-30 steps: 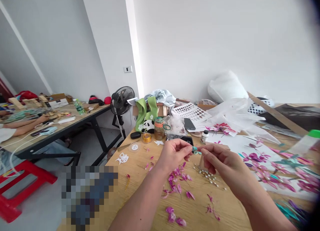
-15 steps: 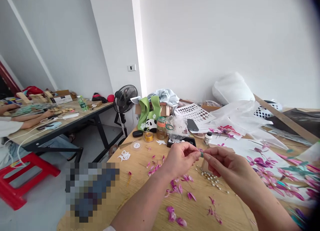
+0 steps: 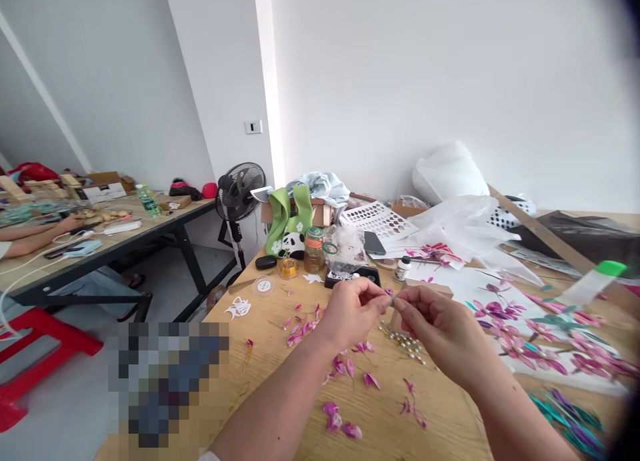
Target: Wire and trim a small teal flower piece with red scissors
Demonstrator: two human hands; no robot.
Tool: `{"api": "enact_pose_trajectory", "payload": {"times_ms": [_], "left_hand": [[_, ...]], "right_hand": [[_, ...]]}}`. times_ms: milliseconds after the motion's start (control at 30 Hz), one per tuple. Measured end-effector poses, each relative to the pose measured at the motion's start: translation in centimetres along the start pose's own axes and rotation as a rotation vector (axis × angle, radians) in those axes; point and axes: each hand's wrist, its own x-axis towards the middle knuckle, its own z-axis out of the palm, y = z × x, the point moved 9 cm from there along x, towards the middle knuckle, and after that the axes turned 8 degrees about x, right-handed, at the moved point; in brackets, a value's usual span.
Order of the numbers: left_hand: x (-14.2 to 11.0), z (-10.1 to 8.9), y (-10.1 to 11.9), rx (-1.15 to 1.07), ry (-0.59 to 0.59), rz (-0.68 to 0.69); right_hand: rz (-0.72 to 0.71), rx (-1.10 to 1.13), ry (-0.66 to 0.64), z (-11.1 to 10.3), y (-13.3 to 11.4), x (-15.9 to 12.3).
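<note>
Over the wooden table (image 3: 280, 394), my left hand (image 3: 356, 314) and my right hand (image 3: 443, 324) meet fingertip to fingertip. Both are closed in a pinch on a tiny greenish piece (image 3: 393, 302), mostly hidden by the fingers and too small to name. Pearl-like beads on stems (image 3: 411, 345) lie under my right hand. Loose magenta petals (image 3: 301, 329) are spread left of my left wrist, and more petals (image 3: 333, 418) lie nearer to me. A small brown block (image 3: 399, 322) shows partly behind the fingertips.
Behind my hands stand a white bottle (image 3: 402, 269), a glass jar (image 3: 315, 251) and a black tray (image 3: 370, 274). Pink flower sprays (image 3: 515, 341) lie on white paper at right. A fan (image 3: 240, 194) and red stool (image 3: 45, 354) stand left, near another person's arms (image 3: 45, 231).
The view has turned slightly right, so the surroundings sit further left and a green-capped object shows more at right. My hands remain pinched together, and the greenish piece is more covered.
</note>
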Motion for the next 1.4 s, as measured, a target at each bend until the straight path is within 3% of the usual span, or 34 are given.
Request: {"api": "enact_pose_trajectory", "payload": {"times_ms": [267, 433, 700, 1400], "left_hand": [[0.0, 0.3, 0.2, -0.109, -0.129, -0.044], [0.0, -0.1, 0.8, -0.144, -0.114, -0.047], [0.1, 0.4, -0.1, -0.157, -0.142, -0.049], [-0.4, -0.8, 1.7, 0.031, 0.021, 0.088]], "right_hand": [[-0.022, 0.050, 0.011, -0.5, -1.5, -0.1], [-0.028, 0.095, 0.028, -0.8, -1.2, -0.1], [-0.031, 0.120, 0.014, -0.6, -1.2, -0.2], [-0.062, 0.245, -0.001, -0.3, -2.3, -0.3]]}}
